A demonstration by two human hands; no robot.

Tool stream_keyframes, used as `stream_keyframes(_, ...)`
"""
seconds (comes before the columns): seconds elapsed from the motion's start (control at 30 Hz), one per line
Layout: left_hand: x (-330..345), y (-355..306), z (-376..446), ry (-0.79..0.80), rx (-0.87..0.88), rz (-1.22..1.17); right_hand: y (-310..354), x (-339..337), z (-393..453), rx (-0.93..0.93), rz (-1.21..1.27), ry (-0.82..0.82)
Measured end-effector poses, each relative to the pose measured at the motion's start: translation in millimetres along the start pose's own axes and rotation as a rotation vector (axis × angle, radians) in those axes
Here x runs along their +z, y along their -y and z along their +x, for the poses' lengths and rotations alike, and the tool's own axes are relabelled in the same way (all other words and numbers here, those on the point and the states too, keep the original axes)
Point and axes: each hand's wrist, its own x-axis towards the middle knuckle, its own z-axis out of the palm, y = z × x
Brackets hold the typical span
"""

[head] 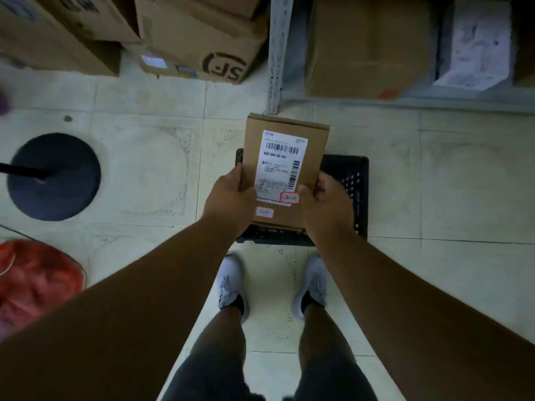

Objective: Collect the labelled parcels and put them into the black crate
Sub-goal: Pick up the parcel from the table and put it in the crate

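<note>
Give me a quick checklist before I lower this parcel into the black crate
1. Grip: left hand and right hand each hold a near side edge of the cardboard parcel: ok.
2. Label: white shipping label with barcode faces up: ok.
3. Position: parcel is in front of the black crate in this view, which suggests it is above it: ok.
4. Crate space: the parcel hides most of the inside: cannot tell.
5. Fit: parcel's far end shows past the crate's far rim in this view; true fit: cannot tell.
6. Feet: white shoes stand just short of the crate: ok.
</note>
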Motion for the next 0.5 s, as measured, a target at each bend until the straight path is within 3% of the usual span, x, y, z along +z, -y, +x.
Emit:
stream_keyframes(0.23, 115, 135, 136, 0.069, -0.128, 0.045, -151, 114, 120, 0.204, 0.018, 0.051)
stream_keyframes(0.5, 193, 262, 243, 0.201, -0.414, 0.116, -288, 226, 203, 0.407, 0.009, 0.283)
